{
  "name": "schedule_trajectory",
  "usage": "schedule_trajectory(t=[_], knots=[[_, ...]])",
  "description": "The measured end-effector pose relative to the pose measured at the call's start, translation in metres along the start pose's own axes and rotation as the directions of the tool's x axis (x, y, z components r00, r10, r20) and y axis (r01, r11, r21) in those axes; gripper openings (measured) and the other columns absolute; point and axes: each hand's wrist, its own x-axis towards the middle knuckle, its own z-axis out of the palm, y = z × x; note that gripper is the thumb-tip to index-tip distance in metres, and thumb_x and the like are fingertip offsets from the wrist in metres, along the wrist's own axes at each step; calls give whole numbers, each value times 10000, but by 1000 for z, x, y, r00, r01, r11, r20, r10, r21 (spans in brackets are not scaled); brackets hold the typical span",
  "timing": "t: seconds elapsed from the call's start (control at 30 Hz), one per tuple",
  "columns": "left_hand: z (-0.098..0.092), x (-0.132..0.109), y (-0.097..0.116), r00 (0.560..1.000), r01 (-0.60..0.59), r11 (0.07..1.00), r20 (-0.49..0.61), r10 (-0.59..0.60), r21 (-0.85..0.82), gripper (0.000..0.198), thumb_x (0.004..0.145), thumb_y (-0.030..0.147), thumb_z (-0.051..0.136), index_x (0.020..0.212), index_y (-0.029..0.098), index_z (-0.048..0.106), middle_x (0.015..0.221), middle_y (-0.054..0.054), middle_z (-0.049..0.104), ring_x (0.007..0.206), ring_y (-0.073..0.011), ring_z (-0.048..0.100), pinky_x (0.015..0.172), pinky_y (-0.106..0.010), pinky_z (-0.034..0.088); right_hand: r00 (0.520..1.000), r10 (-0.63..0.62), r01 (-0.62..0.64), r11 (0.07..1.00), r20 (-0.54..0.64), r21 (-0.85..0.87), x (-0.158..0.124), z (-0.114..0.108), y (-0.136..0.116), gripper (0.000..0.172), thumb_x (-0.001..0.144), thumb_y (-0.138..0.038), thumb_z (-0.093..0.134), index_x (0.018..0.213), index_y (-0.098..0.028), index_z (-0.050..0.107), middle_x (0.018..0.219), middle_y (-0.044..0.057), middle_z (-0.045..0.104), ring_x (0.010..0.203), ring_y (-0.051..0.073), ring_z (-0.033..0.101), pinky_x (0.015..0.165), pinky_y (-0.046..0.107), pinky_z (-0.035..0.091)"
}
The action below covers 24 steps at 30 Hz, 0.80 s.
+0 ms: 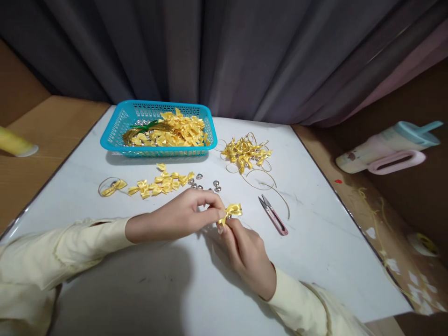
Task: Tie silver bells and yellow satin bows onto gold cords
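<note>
Left hand and right hand pinch one glossy yellow ribbon bow, apparently to steady it; pink-handled metal thread snips lie right, seemingly for easy reach.

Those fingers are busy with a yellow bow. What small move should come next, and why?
Perhaps the left hand should steady the yellow bow while the right hand presses the small silver bit snugly against its middle: both hands pinch close together at the bow, and the silver bit shows right beside their grip.
</note>
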Motion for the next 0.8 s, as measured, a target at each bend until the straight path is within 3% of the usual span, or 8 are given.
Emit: schedule_trajectory(t=[0.33, 0.6, 0.8], knots=[[-4, 1, -1, 998, 34, 993, 53, -29, -113, 168, 793, 202, 458, 685, 142, 572, 688, 6, 573, 685, -124, 505, 633, -213, 377, 992, -129, 128, 990, -9, -59, -3, 1, 1, 269, 938, -144, 272, 748, -160, 461, 551, -5, 468, 462, 101, 410, 489, 221, 328], [-1, 4, -6, 996, 70, 977, 75, -55, -203, 177, 794, 219, 462, 673, 144, 567, 672, 5, 566, 667, -123, 497, 612, -214, 374, 991, -132, 133, 991, 27, -26, -7, -1, -2, 269, 923, -110, 249, 730, -165, 428, 569, 14, 502, 450, 108, 431, 466, 240, 353], [2, 2, -7, 998, -13, 991, 52, 20, -136, 159, 792, 191, 460, 687, 148, 573, 701, 0, 596, 695, -125, 528, 656, -220, 401, 992, -125, 125, 992, 31, -18, -8, -2, -4, 259, 908, -83, 246, 746, -165, 431, 577, 16, 511, 461, 109, 455, 468, 238, 375]])
